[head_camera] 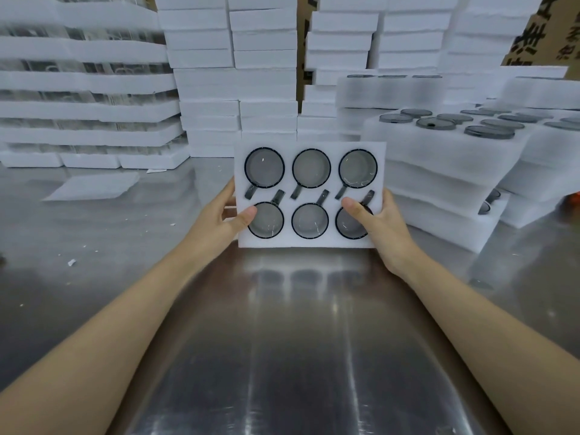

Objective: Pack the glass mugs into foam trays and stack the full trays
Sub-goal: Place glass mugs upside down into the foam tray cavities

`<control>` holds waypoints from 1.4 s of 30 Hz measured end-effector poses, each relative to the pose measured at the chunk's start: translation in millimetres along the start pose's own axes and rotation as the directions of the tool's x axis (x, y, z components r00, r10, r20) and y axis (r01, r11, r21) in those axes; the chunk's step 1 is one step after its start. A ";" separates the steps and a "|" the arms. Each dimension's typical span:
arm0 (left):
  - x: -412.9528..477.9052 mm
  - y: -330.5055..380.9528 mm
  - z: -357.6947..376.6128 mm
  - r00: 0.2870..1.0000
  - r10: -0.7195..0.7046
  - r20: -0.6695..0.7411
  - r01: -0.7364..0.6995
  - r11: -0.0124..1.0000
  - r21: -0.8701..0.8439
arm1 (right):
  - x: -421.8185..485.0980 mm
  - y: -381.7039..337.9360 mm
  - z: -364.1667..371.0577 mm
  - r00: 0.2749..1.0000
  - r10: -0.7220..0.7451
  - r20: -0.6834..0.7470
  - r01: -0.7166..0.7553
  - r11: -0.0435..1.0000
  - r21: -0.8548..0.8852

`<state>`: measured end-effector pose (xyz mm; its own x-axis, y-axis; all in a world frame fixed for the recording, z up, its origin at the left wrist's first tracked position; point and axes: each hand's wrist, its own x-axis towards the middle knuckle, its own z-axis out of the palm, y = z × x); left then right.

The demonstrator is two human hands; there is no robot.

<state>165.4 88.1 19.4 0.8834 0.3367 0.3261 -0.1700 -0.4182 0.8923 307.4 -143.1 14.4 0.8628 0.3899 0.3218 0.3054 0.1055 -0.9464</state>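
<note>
A white foam tray (314, 193) with several grey glass mugs (311, 168) set in its round cut-outs is held up off the steel table, tilted toward me. My left hand (224, 215) grips the tray's left edge, thumb on top by the lower-left mug. At the right edge, my right hand (381, 224) grips it with the thumb lying over the lower-right mug (350, 227). Every cut-out has a mug in it, handles slanting inward.
Stacks of filled foam trays (439, 152) with mugs showing on top stand at the right. Tall stacks of white foam (238, 73) line the back and left. A loose foam sheet (94, 186) lies on the steel table (298, 340); foam crumbs dot its left side.
</note>
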 end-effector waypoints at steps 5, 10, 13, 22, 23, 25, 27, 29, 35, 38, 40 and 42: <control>-4.9 5.3 24.4 0.996 0.003 -0.092 0.008 0.993 0.121 | -3.8 2.5 4.4 0.994 -0.105 -0.039 0.103 0.993 -0.051; -10.3 6.7 43.5 0.964 -0.031 -0.265 0.087 0.975 0.202 | -5.6 1.6 7.7 0.970 -0.236 -0.059 0.226 0.964 -0.142; -9.0 11.3 45.7 0.951 -0.020 -0.309 0.102 0.962 0.255 | -2.2 7.9 6.2 0.985 -0.165 -0.047 0.155 0.973 -0.170; -6.9 9.2 29.1 0.983 -0.022 -0.183 0.052 0.986 0.161 | 1.6 13.0 -0.8 0.978 -0.088 -0.192 0.041 0.971 -0.237; -6.7 8.5 28.6 0.988 -0.026 -0.154 0.048 0.989 0.137 | 2.2 13.2 -0.5 0.973 -0.074 -0.217 0.021 0.972 -0.235; -7.0 4.6 28.9 0.997 0.015 -0.077 -0.006 0.993 0.118 | 3.5 14.0 0.3 0.966 -0.078 -0.247 0.018 0.972 -0.235; -6.9 0.5 28.1 0.999 0.016 -0.051 -0.009 0.991 0.135 | 1.0 12.1 2.0 0.968 -0.103 -0.229 0.038 0.962 -0.270; -5.3 -2.0 24.9 0.998 -0.005 -0.061 0.014 0.989 0.147 | -2.7 10.1 4.1 0.972 -0.132 -0.196 0.070 0.954 -0.292; -4.0 -6.9 16.5 0.998 0.037 -0.050 -0.029 0.986 0.164 | -5.7 7.3 -2.0 0.986 -0.140 -0.092 0.098 0.927 -0.362; -1.7 -8.0 5.9 0.975 0.095 -0.201 -0.062 0.985 0.161 | -7.3 8.3 1.4 0.982 -0.187 -0.012 0.170 0.917 -0.361; 0.1 -10.4 0.5 0.978 0.075 -0.196 -0.041 0.984 0.174 | -4.8 11.6 4.4 0.985 -0.174 0.007 0.163 0.912 -0.376; 2.1 -14.8 1.8 0.994 0.000 -0.112 0.027 0.970 0.243 | -1.8 14.5 6.1 0.992 -0.117 0.037 0.122 0.910 -0.397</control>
<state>170.5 93.5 6.3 0.8288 0.4291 0.3591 -0.0343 -0.6016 0.7980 307.8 -136.8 -0.1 0.8056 0.4083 0.4294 0.5433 -0.2198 -0.8103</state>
